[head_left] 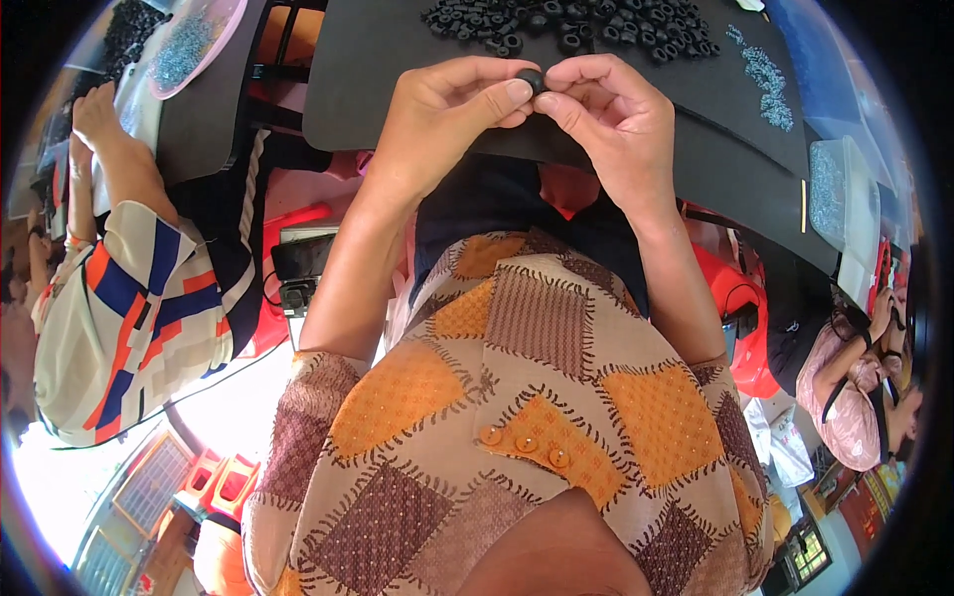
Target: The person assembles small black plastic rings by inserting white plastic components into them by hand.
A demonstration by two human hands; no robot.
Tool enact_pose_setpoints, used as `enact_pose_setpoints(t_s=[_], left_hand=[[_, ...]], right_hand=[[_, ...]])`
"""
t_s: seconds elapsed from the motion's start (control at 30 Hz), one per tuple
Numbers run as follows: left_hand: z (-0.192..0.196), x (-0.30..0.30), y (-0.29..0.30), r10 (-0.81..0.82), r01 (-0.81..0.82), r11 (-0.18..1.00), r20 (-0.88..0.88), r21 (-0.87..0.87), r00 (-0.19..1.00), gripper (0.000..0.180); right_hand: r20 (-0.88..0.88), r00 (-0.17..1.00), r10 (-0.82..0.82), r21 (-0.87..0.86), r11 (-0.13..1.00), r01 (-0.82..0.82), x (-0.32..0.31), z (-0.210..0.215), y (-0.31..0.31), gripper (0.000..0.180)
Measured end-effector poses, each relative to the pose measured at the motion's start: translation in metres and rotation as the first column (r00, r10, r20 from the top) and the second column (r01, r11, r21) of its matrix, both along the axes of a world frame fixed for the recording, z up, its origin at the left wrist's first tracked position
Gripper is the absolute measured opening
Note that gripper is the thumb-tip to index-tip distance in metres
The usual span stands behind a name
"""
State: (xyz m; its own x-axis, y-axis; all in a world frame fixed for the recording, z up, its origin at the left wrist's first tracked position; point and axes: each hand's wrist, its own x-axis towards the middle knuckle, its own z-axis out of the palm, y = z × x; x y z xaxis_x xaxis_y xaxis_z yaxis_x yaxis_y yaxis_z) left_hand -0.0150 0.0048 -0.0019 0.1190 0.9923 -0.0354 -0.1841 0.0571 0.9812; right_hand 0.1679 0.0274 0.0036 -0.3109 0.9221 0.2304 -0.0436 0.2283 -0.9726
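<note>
Over the near edge of the black table, my two hands meet at a small round black part (534, 79). My left hand (444, 117) pinches it between thumb and forefinger. My right hand (621, 124) is closed too, its thumb and finger pressed together at the part's right side; anything small between those fingertips is hidden. Just beyond my hands lies a heap of black ring-like and rounded parts (586, 28). To the right, a strip of small clear-blue pieces (765, 81) is spread on the table.
At right stands a clear plastic box (853, 194) with blue pieces, near a thin stick (803, 206). A pink basin (204, 68) of blue pieces is on the left table (204, 129). People sit on both sides, one in a patterned garment (134, 318). Red stools (219, 482) stand behind.
</note>
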Motion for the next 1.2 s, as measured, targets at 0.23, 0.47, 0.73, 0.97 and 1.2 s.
enact_pose_setpoints(t_s=[0.23, 0.47, 0.73, 0.97, 1.2], left_hand=[[-0.008, 0.001, 0.000, 0.041, -0.027, 0.996, 0.175, -0.085, 0.984, 0.022], [-0.009, 0.002, 0.001, -0.014, 0.066, 0.987, 0.322, -0.150, 0.947, 0.018], [-0.011, 0.004, -0.002, -0.002, 0.066, 0.986, 0.379, -0.156, 0.925, 0.016], [-0.010, 0.002, -0.003, -0.014, 0.080, 0.985, 0.391, -0.153, 0.920, 0.015], [-0.011, -0.001, -0.001, -0.029, 0.087, 0.988, 0.400, -0.128, 0.916, 0.021]], right_hand=[[-0.035, 0.999, -0.018, 0.034, 0.999, 0.019, 0.001, -0.001, -0.002, 0.014], [0.003, 0.999, -0.044, 0.005, 0.999, 0.044, 0.004, 0.009, -0.003, 0.012], [0.160, 0.983, -0.092, 0.108, 0.991, 0.075, 0.007, 0.012, -0.004, 0.013], [0.064, 0.998, 0.004, 0.034, 0.999, -0.006, 0.009, 0.017, -0.004, 0.012], [0.124, 0.992, 0.032, -0.047, 0.999, -0.026, 0.011, 0.025, -0.003, 0.014]])
